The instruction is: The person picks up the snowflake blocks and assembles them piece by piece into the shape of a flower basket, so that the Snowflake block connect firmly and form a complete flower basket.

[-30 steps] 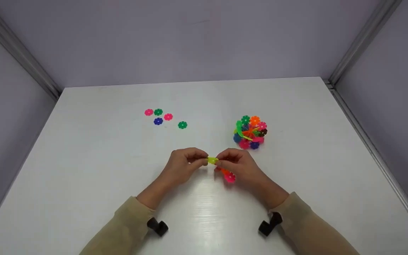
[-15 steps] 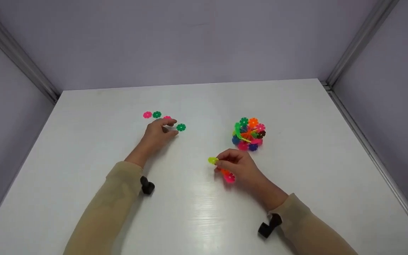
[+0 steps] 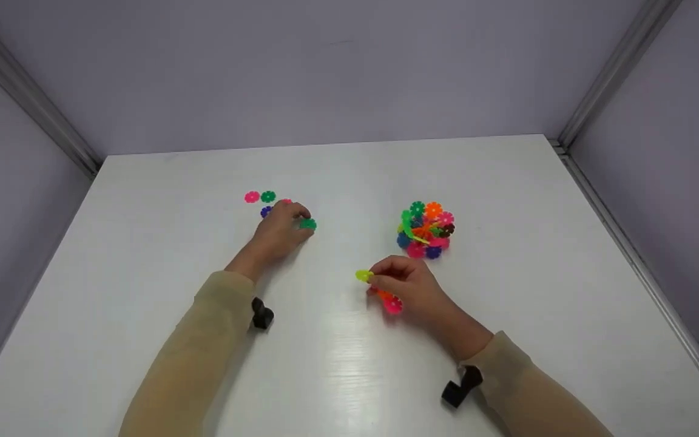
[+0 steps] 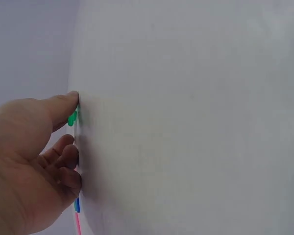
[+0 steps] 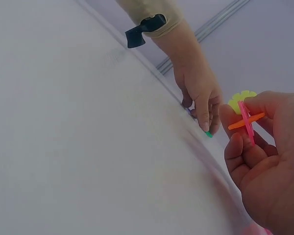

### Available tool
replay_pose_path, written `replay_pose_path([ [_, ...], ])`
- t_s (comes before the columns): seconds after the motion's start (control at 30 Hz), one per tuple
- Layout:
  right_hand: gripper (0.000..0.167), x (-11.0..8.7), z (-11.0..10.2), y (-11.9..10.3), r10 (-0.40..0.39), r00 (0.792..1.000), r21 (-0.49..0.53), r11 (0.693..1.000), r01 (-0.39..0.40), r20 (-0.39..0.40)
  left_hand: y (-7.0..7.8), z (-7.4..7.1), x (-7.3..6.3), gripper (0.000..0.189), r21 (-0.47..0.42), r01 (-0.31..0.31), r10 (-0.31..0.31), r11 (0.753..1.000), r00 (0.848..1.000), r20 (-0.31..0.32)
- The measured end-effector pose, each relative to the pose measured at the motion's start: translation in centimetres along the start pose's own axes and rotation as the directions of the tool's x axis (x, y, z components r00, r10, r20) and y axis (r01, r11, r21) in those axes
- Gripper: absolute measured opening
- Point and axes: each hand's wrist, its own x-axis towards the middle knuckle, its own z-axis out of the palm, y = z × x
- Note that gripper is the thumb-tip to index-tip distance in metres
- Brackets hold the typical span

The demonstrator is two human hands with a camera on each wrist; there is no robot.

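In the head view my left hand (image 3: 280,230) pinches a green snowflake disc (image 3: 308,224) by its edge at the table, thumb on the near side. The left wrist view shows this green disc (image 4: 72,118) tilted beside the thumb. My right hand (image 3: 409,280) holds a small joined group of snowflake discs between thumb and fingers. Its yellow disc (image 3: 363,275) sticks out past the fingertips, and a pink disc (image 3: 393,304) hangs below. In the right wrist view an orange disc (image 5: 246,121) crosses a pink one; the fingers hide part of the group.
Behind the right hand stands a ball-like cluster of joined discs (image 3: 425,230) in many colours. Near the left hand lie a loose pink disc (image 3: 252,196), a green one (image 3: 268,196) and a blue one (image 3: 266,211). Walls border the white table (image 3: 349,376).
My left hand has left the yellow disc and moved forward and left to the loose discs, where its fingers have come together on a green one. The right hand has stayed in place.
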Motion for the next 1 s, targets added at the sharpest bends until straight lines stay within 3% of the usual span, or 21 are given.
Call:
replay_pose_path([
  [0.17, 0.019, 0.1, -0.1, -0.1, 0.007, 1.000, -0.001, 1.000, -0.007, -0.004, 0.9, 1.1, -2.6, 0.024, -0.198, -0.003, 0.003, 0.980, 1.000, 0.000],
  [0.33, 0.018, 0.1, -0.3, -0.2, 0.010, 1.000, -0.015, 1.000, -0.010, 0.000, 3.1, 2.5, -6.6, 0.035, -0.411, -0.013, 0.033, 0.912, 0.999, 0.042],
  [0.47, 0.017, 0.1, -0.5, -0.2, -0.011, 1.000, -0.027, 1.000, 0.011, 0.005, 4.6, 3.4, -8.8, 0.044, -0.502, -0.060, 0.097, 0.863, 0.994, 0.049],
  [0.77, 0.015, 0.1, -0.6, 0.0, -0.090, 0.994, -0.040, 0.995, 0.092, 0.067, 5.3, 5.2, -10.3, 0.046, -0.568, -0.127, 0.178, 0.813, 0.983, 0.035],
  [1.0, 0.014, 0.2, -0.7, 0.0, -0.128, 0.984, -0.039, 0.990, 0.134, 0.120, 5.3, 5.8, -10.4, 0.040, -0.562, -0.135, 0.205, 0.816, 0.977, 0.063],
])
